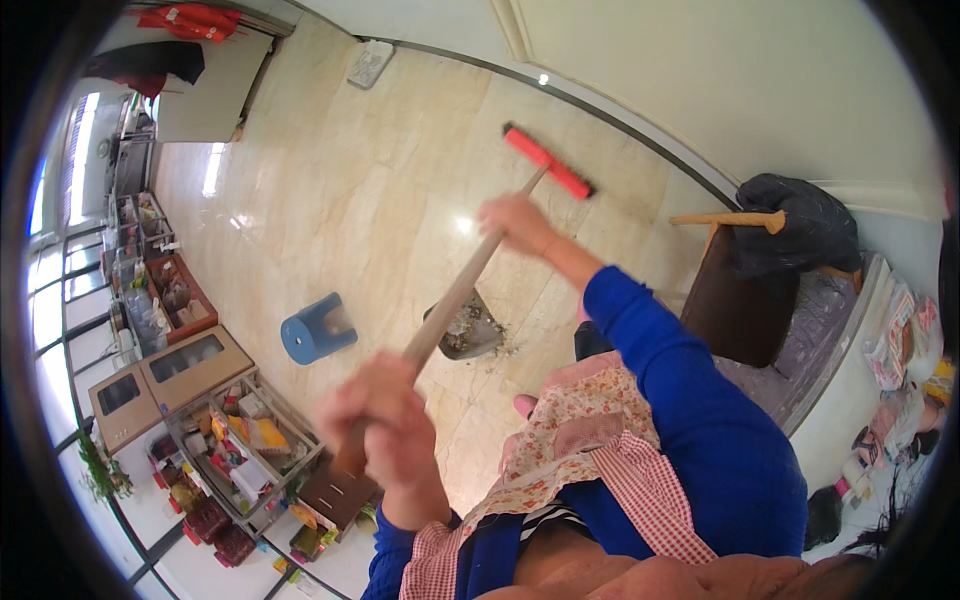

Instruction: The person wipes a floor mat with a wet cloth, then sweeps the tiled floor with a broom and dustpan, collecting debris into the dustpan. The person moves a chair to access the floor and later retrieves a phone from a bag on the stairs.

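Both my hands grip the wooden handle of a push broom (549,160) with a red head and dark bristles. My left hand (382,420) is wrapped around the upper end of the handle, close to my body, and looks blurred. Further down the shaft, my right hand (517,223) closes around it at the end of an outstretched arm. The bristles rest on or just over the pale tiled floor (375,195). Under the handle lies a dustpan (480,348) holding grey debris, with crumbs scattered beside its right edge.
A blue plastic stool (315,334) stands left of the dustpan. To the right is a wooden chair (742,300) with a dark garment (799,225) draped over it. Shelves of packages (247,442) and a cabinet (187,375) line the left. A grey pad (370,64) lies by the far wall.
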`<state>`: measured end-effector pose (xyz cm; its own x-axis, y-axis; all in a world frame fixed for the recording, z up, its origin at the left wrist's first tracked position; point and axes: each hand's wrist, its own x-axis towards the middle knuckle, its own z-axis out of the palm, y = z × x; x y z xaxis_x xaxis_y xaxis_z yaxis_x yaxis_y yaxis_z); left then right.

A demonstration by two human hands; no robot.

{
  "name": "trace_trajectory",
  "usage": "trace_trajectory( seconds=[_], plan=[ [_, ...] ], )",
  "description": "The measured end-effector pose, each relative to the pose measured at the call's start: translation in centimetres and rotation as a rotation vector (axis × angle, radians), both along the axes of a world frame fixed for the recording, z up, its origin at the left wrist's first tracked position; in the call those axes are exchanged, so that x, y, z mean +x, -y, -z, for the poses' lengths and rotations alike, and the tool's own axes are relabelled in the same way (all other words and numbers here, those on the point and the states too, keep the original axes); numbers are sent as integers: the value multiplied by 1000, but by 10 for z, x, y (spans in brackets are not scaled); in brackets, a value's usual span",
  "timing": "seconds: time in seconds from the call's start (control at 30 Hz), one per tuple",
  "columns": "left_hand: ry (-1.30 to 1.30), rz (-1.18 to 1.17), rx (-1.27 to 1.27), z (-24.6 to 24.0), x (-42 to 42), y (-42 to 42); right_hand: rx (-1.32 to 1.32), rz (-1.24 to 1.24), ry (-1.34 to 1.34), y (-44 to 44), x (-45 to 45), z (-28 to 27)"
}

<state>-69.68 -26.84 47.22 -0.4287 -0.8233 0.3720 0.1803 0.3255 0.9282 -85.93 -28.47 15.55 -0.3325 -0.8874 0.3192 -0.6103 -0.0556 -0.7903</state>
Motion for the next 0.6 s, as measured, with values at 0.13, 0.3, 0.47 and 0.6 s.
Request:
trace_trajectory(
  seconds=[0.13,0.3,0.47,0.6],
  plan=[
    [255,-152,234,98,-14,30,153,161,-133,16,-41,19],
    [57,-146,334,112,14,28,397,173,-63,15,10,44],
    [234,-254,224,35,97,-18,217,-57,352,-34,150,-7],
    [322,-215,153,-8,102,-46,192,-225,410,-61,194,-31]
  ],
)
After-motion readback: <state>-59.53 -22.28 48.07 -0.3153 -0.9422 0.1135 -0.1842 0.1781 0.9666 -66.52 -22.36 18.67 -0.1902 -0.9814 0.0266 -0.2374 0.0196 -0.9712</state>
